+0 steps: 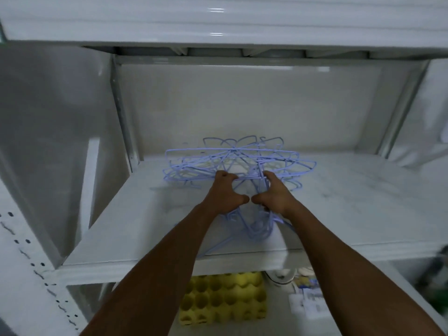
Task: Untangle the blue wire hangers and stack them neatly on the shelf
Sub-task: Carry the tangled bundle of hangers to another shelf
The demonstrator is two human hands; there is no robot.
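Blue wire hangers (233, 151) in tangled heap, mid shelf (351, 202), some trailing toward front edge. Left hand (224, 192) and right hand (274, 192) side by side in heap's near side, fingers of each curled round wires, thumb tips almost touching. Yellow egg tray (223, 299) on level below.

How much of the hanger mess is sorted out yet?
Hardly any. No neat stack shows yet: the blue wire hangers lie tangled on the white metal shelf. The left hand and right hand both grip wires at the heap's front. Pulling each free and stacking remains.
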